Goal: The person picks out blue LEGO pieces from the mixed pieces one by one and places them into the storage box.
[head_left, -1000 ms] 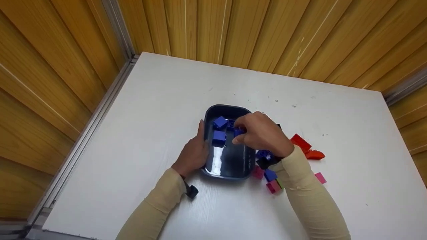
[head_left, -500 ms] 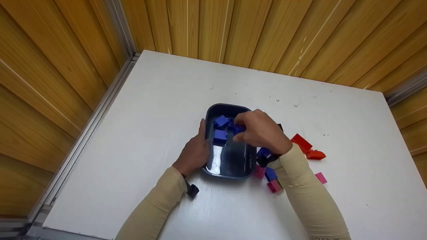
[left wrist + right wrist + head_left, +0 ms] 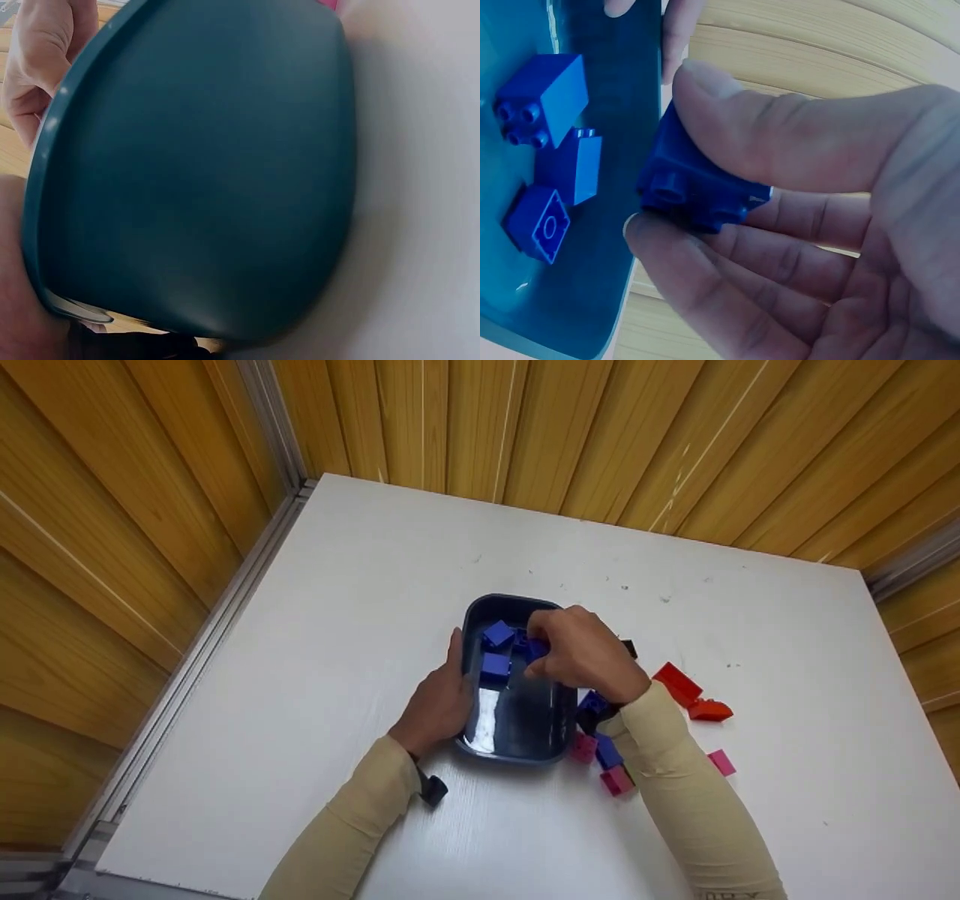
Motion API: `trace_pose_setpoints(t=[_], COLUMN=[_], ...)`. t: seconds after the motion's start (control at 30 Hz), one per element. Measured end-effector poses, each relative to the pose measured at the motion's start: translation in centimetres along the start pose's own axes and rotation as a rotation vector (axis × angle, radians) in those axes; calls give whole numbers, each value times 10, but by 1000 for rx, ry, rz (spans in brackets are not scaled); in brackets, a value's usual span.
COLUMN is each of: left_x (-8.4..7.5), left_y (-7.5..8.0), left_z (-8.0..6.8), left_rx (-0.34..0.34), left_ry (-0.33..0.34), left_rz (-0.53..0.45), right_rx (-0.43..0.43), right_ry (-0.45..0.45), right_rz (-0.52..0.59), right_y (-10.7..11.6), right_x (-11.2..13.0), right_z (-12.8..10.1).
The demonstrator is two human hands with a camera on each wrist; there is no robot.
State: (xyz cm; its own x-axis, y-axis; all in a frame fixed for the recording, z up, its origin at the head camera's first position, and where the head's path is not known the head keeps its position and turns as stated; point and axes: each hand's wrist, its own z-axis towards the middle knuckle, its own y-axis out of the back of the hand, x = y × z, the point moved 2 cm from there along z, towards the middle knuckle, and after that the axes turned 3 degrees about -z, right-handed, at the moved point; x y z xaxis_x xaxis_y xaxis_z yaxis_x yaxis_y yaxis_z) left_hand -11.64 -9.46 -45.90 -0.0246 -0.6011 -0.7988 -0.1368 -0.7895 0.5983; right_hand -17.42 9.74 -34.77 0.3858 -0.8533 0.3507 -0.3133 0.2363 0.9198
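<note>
In your right hand, you are pinching a studded blue block; your left hand is gripping a glossy tray. Wood-grain panels are bordering the white surface.

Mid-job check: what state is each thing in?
Tray: open-topped, three blue blocks inside
Held blue block: pinched, studs showing
Left hand: gripping tray wall
Right hand: pinching that block
Red blocks: outside tray
Lone pink block: outside tray, apart
Other blocks beside tray: some partly hidden
</note>
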Motion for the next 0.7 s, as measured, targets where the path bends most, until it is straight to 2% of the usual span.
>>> trace_pose_setpoints(t=[0.33, 0.7], left_x=[1, 0], left_y=[2, 2], left_z=[-2, 0], left_rx=[-11, -7], left_ry=[-30, -14], left_rz=[-3, -10], right_rx=[-25, -42], right_ry=[-15, -34], right_rz=[19, 12], right_y=[-7, -14], right_x=[-6, -9], right_z=[6, 10])
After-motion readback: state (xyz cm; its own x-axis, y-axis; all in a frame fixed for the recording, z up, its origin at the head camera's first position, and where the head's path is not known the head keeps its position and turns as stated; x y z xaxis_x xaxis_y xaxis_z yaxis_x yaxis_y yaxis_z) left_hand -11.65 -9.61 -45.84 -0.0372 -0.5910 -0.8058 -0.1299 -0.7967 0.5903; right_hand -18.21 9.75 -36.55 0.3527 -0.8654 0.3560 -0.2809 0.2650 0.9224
